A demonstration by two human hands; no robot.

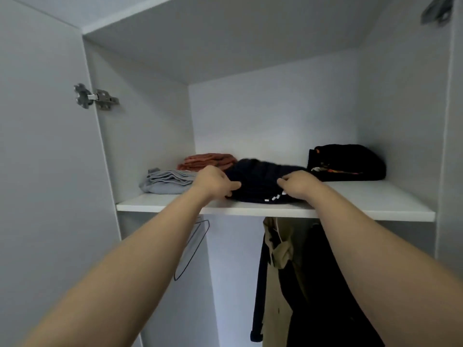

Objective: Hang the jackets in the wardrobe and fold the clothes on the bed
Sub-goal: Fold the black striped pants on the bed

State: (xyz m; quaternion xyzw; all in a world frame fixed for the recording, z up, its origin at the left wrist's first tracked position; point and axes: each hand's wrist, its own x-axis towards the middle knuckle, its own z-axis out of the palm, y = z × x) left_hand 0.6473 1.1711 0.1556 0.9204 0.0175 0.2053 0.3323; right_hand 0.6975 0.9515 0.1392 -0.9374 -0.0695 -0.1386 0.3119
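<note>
A folded navy garment (258, 177) is seen at the front of a wardrobe shelf (375, 199), gripped at its near edge by the left hand (215, 182) and right hand (298, 186), fingers curled into the cloth. Its long axis runs left to right, along the shelf edge. Stowing folded clothes seems to be in hand; next, it is probably to be pushed back and released.

readable text: we find none in view.
dark folded garment (258, 179): we see a short row of white marks along its front edge, too small and blurred for us to read.
black bundle (350, 159): we make out an orange and white print on its front, but no letters we can read.
</note>
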